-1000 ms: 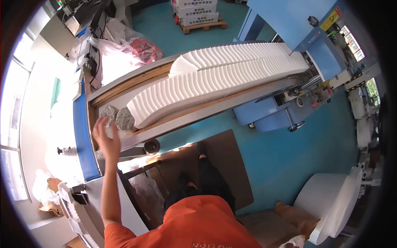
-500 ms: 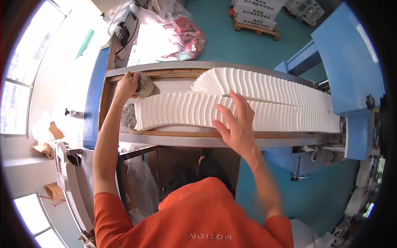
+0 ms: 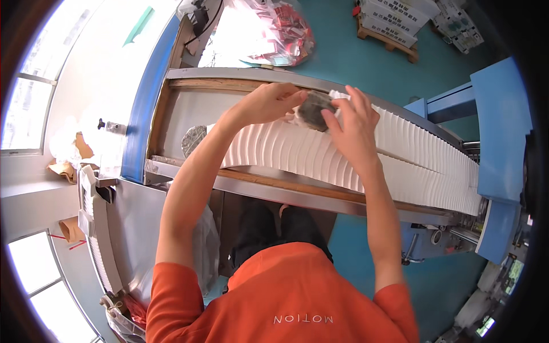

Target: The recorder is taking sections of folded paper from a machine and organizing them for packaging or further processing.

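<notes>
Our left hand half curls; our right hand spreads loosely; between them (whether gripped, we cannot tell) is a grey block, near the far edge of the trough.

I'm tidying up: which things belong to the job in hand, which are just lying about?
Likely in use:
- grey block between left hand and right hand
- second block
- white paper rows
- tray

Apparently lying about:
- plastic bag
- white boxes
- pallet
- brown paper
</notes>
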The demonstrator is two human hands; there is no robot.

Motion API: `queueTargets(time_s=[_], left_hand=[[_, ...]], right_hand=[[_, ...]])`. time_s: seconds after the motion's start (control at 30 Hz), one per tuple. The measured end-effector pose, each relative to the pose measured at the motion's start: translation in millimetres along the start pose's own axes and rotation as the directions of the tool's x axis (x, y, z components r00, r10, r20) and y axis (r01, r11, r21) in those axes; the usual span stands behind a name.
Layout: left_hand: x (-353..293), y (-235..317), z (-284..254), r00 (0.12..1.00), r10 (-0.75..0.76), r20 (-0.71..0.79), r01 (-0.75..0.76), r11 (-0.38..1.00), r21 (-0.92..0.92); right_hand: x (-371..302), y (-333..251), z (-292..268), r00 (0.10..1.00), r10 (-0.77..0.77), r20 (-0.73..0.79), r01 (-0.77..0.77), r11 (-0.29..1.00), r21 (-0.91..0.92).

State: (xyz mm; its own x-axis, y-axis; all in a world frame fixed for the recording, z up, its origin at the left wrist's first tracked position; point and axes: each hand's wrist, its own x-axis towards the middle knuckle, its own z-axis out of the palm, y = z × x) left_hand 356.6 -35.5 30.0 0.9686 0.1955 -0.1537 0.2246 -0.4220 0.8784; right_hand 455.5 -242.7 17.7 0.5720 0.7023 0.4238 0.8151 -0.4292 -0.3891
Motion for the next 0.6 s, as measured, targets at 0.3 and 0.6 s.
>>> queueTargets(time_s=[0.3,0.6], left_hand=[[-184.1,-60.2,14.1,0.651,-0.050,-0.758,0.420,0.855,0.304],[-159.2,-57.0,-26.9,0.854,0.433,-0.288,-0.165,0.751,0.639]], right_hand=[[-92.0,-152.2,11.5,0.990,0.129,-0.060,-0.073,0.821,0.566],[-79.0,-175.8,54.7,0.968,0.242,-0.062,-0.210,0.921,0.327]])
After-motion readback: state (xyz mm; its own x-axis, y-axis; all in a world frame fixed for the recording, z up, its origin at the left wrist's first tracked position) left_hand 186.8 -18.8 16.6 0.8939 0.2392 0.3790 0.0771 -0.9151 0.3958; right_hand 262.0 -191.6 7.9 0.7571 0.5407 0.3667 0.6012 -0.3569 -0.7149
